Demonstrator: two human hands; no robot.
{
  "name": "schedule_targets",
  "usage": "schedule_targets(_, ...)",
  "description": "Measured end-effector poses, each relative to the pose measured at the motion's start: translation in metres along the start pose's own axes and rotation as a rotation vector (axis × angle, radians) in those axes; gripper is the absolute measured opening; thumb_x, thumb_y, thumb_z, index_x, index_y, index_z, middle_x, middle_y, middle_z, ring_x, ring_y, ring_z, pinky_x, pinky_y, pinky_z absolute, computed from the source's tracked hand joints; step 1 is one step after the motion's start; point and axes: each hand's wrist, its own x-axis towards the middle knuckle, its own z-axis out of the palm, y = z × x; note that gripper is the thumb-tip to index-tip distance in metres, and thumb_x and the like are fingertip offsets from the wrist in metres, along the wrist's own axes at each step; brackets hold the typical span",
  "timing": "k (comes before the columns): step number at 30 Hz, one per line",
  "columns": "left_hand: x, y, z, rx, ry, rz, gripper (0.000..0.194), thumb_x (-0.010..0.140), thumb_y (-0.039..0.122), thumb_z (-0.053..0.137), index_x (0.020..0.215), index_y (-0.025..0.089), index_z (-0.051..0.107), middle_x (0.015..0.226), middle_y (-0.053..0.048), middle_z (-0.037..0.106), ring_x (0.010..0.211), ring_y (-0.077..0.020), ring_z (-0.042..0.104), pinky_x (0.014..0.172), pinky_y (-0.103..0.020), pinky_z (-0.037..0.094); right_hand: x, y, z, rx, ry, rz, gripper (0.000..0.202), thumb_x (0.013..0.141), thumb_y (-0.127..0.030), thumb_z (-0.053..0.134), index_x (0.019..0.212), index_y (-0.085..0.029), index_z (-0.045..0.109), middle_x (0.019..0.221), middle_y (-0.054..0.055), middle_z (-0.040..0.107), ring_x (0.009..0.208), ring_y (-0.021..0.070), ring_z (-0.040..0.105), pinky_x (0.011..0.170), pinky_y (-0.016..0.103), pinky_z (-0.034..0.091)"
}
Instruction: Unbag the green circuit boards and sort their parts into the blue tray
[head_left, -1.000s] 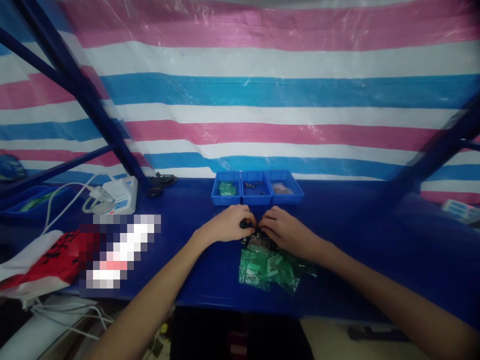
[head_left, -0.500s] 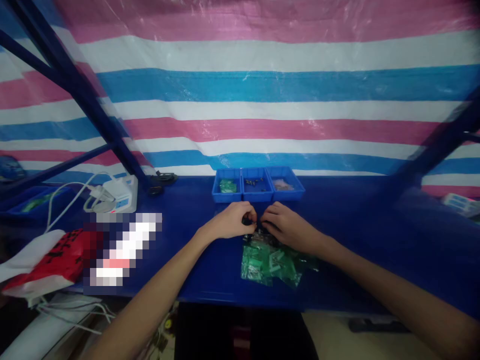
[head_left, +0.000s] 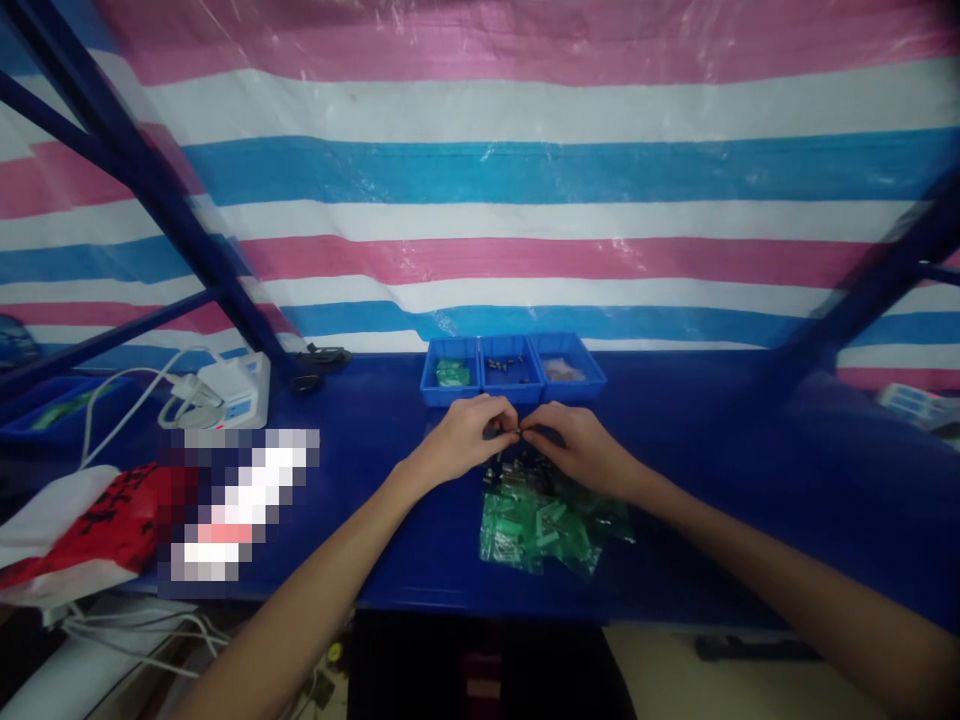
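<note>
Head view showed the left hand [head_left: 474, 435] with its thumb and forefinger pinched together at a tiny piece [head_left: 517, 431], too small to make out. The right hand [head_left: 576, 438] met it from the other side, thumb and forefinger also closed on that piece, so that the fingertips of both hands nearly touched; its other fingers were curled. Just below them, on the blue table [head_left: 720, 490], lay a loose cluster of small dark and metallic parts [head_left: 517, 472], partly shaded by the hands. Nearer the person, and touching that cluster, green-tinted clear bags [head_left: 538, 530] lay overlapping, with pale strips showing in them. Just beyond the hands stood three blue bins side by side: the left bin [head_left: 427, 389] held green packets [head_left: 453, 374], the middle bin [head_left: 511, 391] a few small dark pieces [head_left: 498, 365], and the right bin [head_left: 596, 378] a pinkish heap [head_left: 562, 371]. Well to the left sat a white power strip [head_left: 259, 395] with a plugged-in cable, and nearer the edge a red and white bag [head_left: 120, 515]. Behind everything hung a striped sheet [head_left: 525, 175] in pink, white and blue, flanked by dark blue frame posts [head_left: 169, 215].
</note>
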Motion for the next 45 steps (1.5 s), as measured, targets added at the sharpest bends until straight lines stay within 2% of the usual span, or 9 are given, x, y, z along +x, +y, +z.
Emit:
schedule_targets(8, -0.001, -0.001, 0.002, -0.008, 0.048, 0.04, 0.016, 0.084, 0.02, 0.075, 0.089, 0.018, 0.06, 0.083, 0.002, 0.058, 0.077, -0.0121, 0.056, 0.069, -0.024, 0.044, 0.001, -0.001, 0.0, 0.031, 0.062, -0.003, 0.011, 0.094, -0.018, 0.059, 0.089, -0.02, 0.069, 0.079, 0.001, 0.068, 0.072, 0.015, 0.058, 0.067, 0.027, 0.04)
schedule_targets(13, -0.001, 0.002, 0.002, 0.007, 0.057, 0.081, 0.012, 0.086, 0.014, 0.069, 0.092, 0.018, 0.059, 0.086, 0.001, 0.058, 0.077, -0.012, 0.057, 0.07, -0.024, 0.045, 0.001, -0.003, -0.002, 0.07, 0.079, 0.062, 0.01, 0.092, -0.019, 0.06, 0.091, -0.019, 0.07, 0.081, 0.001, 0.07, 0.072, 0.0156, 0.059, 0.066, 0.028, 0.041)
schedule_targets(19, -0.001, 0.004, 0.004, 0.03, 0.101, 0.094, 0.014, 0.089, 0.009, 0.064, 0.098, 0.019, 0.06, 0.092, 0.0, 0.061, 0.088, -0.014, 0.059, 0.078, -0.026, 0.047, 0.004, -0.003, -0.006, 0.234, 0.02, 0.178, 0.016, 0.093, -0.026, 0.058, 0.09, -0.02, 0.072, 0.084, 0.001, 0.073, 0.074, 0.0172, 0.062, 0.067, 0.03, 0.043)
schedule_targets(26, -0.001, 0.003, 0.004, 0.046, 0.099, 0.033, 0.011, 0.093, 0.019, 0.063, 0.104, 0.02, 0.065, 0.093, -0.001, 0.064, 0.084, -0.0137, 0.061, 0.074, -0.026, 0.048, 0.006, 0.002, -0.007, 0.324, 0.001, 0.184, 0.019, 0.095, -0.032, 0.057, 0.09, -0.021, 0.071, 0.082, 0.001, 0.071, 0.071, 0.0164, 0.061, 0.065, 0.029, 0.043)
schedule_targets(30, 0.0, 0.004, 0.004, -0.002, 0.103, 0.003, 0.011, 0.091, 0.017, 0.064, 0.101, 0.02, 0.068, 0.089, 0.0, 0.069, 0.076, -0.0123, 0.063, 0.071, -0.025, 0.05, 0.004, 0.001, -0.004, 0.176, 0.087, 0.145, 0.013, 0.094, -0.027, 0.058, 0.09, -0.021, 0.069, 0.081, 0.001, 0.069, 0.069, 0.0156, 0.059, 0.062, 0.028, 0.042)
schedule_targets(34, 0.0, 0.004, 0.006, -0.099, 0.11, -0.047, 0.01, 0.09, 0.018, 0.064, 0.1, 0.019, 0.068, 0.086, 0.0, 0.072, 0.074, -0.0125, 0.066, 0.071, -0.025, 0.053, 0.001, -0.003, -0.002, -0.007, 0.182, 0.009, 0.006, 0.093, -0.019, 0.057, 0.093, -0.02, 0.063, 0.087, 0.004, 0.067, 0.079, 0.0181, 0.062, 0.068, 0.03, 0.046)
schedule_targets(39, -0.001, 0.003, 0.007, -0.106, 0.105, -0.062, 0.013, 0.09, 0.016, 0.063, 0.101, 0.018, 0.067, 0.087, 0.0, 0.073, 0.074, -0.0129, 0.068, 0.07, -0.024, 0.054, -0.003, -0.008, -0.001, -0.143, 0.162, -0.101, 0.009, 0.096, -0.019, 0.053, 0.102, -0.02, 0.061, 0.093, 0.008, 0.066, 0.087, 0.0222, 0.062, 0.073, 0.034, 0.05)
schedule_targets(45, -0.001, 0.003, 0.007, 0.001, 0.101, -0.033, 0.014, 0.09, 0.016, 0.063, 0.103, 0.018, 0.065, 0.088, 0.0, 0.072, 0.074, -0.0125, 0.067, 0.071, -0.024, 0.053, -0.005, -0.006, 0.0, -0.202, 0.161, -0.092, 0.012, 0.098, -0.021, 0.051, 0.103, -0.019, 0.061, 0.093, 0.009, 0.066, 0.085, 0.0227, 0.062, 0.071, 0.034, 0.05)
